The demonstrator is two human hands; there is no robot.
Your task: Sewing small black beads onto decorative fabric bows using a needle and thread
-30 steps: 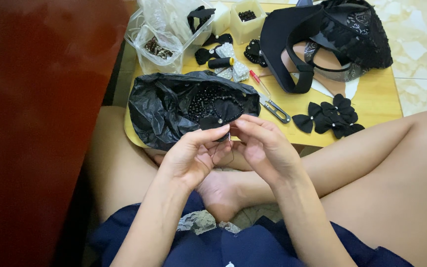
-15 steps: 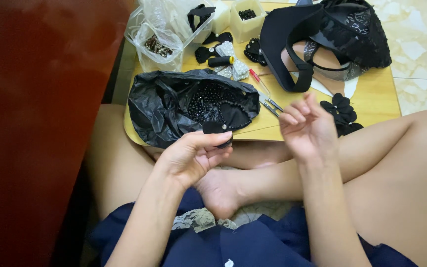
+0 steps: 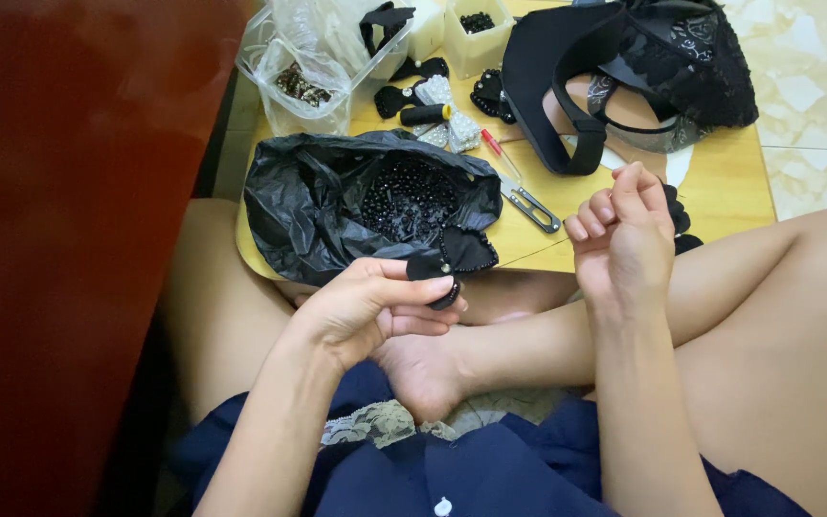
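My left hand point(image 3: 366, 306) pinches a small black fabric bow point(image 3: 454, 257) between thumb and fingers, just in front of the table edge and above my crossed legs. My right hand point(image 3: 624, 235) is raised to the right, apart from the bow, with its fingertips pinched together; I see nothing between them. Right behind the bow lies an open black plastic bag point(image 3: 299, 206) holding a heap of black beads point(image 3: 409, 196).
On the low wooden table point(image 3: 729, 182) lie thread snips point(image 3: 530, 204), a spool of black thread point(image 3: 425, 115), a clear plastic bag point(image 3: 301, 72), a small white box of beads point(image 3: 476, 33), a black lace-trimmed bag point(image 3: 643, 57) and more black bows point(image 3: 679, 220). A red-brown panel point(image 3: 69, 239) stands at left.
My right hand left the bow and drew away up and to the right, then sank slightly. My left hand kept hold of the bow and barely moved.
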